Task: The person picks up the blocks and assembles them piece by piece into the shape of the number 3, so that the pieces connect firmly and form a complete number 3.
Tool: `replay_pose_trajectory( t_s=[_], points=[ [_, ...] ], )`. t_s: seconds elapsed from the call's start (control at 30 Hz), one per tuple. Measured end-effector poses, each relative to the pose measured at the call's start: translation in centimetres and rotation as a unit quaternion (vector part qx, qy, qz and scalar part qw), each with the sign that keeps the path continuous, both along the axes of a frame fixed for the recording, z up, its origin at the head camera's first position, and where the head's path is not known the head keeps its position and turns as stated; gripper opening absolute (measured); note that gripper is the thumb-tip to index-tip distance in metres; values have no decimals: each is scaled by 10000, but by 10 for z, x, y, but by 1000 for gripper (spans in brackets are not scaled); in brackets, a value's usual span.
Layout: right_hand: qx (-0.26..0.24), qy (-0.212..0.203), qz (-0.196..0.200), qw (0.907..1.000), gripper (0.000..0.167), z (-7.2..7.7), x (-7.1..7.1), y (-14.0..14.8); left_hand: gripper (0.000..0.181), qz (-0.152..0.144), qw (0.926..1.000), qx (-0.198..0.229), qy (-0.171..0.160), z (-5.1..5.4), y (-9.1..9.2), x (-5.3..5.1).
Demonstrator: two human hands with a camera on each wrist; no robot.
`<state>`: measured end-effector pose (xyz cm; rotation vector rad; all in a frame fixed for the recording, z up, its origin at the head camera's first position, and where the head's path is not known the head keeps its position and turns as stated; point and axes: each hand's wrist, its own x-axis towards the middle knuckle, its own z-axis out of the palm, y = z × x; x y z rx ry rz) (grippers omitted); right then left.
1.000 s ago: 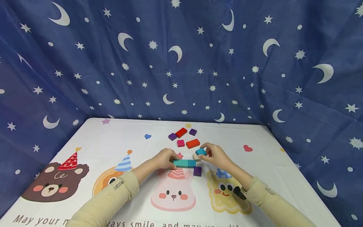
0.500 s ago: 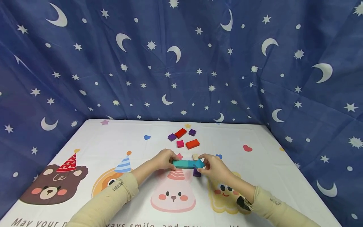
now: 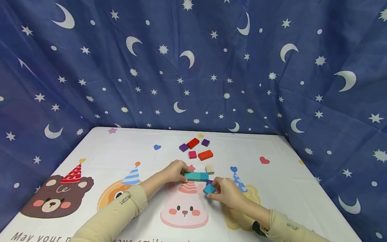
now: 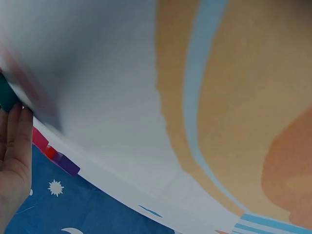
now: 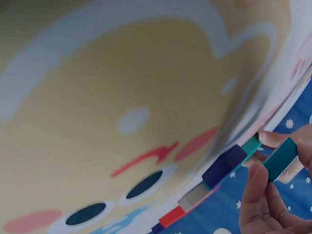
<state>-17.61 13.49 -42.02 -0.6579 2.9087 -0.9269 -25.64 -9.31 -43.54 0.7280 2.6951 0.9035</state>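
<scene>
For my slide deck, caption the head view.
The left hand holds a teal block; the right hand pinches a blue block.

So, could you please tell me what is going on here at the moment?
A person is handling small coloured blocks on a table. The left hand grips one end of a teal block, with a blue block lined up at its other end. The right hand pinches another blue block, partly hiding a dark purple block in the head view. A pale wooden block lies just beyond the row, and red, pink and purple blocks lie farther back.
</scene>
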Motion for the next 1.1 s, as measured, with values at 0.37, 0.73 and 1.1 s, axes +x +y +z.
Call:
replay_pose_trajectory(
  t_s=[0.37, 0.73, 1.1],
  points=[
    [198, -303, 85, 9993, 26, -8, 3, -6, 31, 20, 10000, 34, -48, -1, -2, 0],
    [517, -181, 92, 9985, 30, -11, 7, -10, 32, 84, 9999, 18, -104, -2, 0, 0],
    [777, -259, 22, 9966, 31, -11, 6, -10, 33, 30, 10000, 17, -58, 1, 1, 0]
  ],
)
